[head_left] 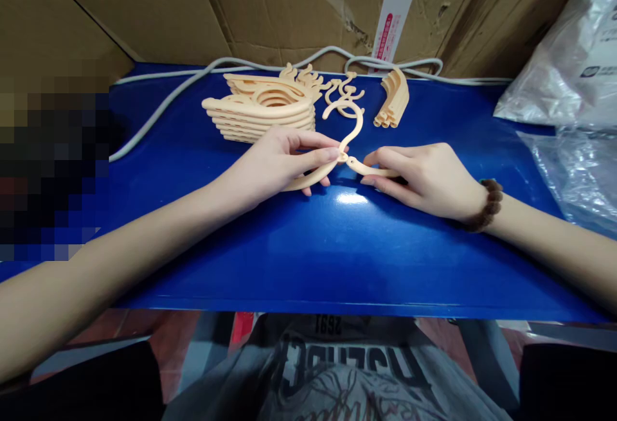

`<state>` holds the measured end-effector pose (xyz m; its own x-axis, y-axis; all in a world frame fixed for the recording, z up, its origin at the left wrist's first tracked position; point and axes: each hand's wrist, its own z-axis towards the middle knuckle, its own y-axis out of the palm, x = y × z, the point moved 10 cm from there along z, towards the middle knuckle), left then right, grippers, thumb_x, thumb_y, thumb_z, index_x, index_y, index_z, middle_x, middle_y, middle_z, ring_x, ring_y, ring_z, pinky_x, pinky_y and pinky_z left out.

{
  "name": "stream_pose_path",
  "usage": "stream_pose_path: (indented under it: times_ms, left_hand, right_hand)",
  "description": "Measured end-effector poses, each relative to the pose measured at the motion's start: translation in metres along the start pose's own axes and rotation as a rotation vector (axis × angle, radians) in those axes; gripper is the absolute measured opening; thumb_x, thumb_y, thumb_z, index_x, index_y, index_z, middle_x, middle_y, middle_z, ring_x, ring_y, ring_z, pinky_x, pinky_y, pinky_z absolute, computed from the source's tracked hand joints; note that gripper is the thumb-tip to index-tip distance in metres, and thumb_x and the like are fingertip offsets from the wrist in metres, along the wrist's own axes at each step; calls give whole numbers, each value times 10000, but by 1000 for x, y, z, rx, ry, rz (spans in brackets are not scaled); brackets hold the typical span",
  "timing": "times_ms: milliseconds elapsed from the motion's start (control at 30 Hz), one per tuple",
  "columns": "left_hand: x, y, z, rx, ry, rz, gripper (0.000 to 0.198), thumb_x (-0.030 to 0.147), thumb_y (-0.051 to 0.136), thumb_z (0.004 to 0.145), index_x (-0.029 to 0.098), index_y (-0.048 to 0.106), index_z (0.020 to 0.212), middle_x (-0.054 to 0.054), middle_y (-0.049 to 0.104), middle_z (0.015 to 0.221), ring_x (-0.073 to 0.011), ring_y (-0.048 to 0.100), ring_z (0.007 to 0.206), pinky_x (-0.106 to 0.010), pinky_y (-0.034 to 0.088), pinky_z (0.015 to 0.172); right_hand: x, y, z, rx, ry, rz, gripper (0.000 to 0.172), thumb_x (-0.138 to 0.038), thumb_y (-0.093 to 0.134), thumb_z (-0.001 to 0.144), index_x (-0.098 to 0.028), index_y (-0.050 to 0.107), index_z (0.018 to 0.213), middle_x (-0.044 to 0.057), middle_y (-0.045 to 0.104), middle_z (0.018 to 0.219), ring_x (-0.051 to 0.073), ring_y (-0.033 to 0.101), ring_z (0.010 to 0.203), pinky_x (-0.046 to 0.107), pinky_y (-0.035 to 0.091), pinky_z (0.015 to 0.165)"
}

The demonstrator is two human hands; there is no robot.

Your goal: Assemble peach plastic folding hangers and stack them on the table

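Seen from the head camera, looking down over a glossy blue table [337,247], two bare forearms reached in from the lower corners and met near the middle. The left hand [284,164] was closed around a peach-coloured plastic hanger piece [354,135], thumb and fingers pinching its curved arm, with its hook rising away from the person. The right hand [424,177], with a brown bead bracelet [489,206] on its wrist, pinched a second hanger arm [369,168] of the same colour, lying low over the table. The tips of the two pieces met between the hands, just above the table; whether they were joined could not be told. Behind the hands, towards the far edge, lay a stack of finished hangers [263,109], a few loose hooks [340,90] just right of it, and a small bundle of curved arms [393,103] further right. A white cable [159,109] ran along the far edge and curved down the left side. Cardboard boxes [289,3] stood behind the table, and clear plastic bags [569,74] were heaped at the right. A pixelated patch covered part of the left side.
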<state>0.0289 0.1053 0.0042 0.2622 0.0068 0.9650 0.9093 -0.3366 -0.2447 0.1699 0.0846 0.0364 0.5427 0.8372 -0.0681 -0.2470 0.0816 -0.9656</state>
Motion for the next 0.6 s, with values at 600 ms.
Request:
stream_pose_path:
  times_ms: [600]
  left_hand:
    - [0, 9, 1, -85, -34, -101, 141, 255, 762, 893, 206, 832, 1005, 6, 773, 739, -126, 728, 655, -165, 587, 573]
  right_hand:
    - [-5, 0, -1, 28, -74, -90, 432, -488, 385, 1110, -171, 677, 1089, 64, 759, 976, 198, 718, 834, 291, 401, 640]
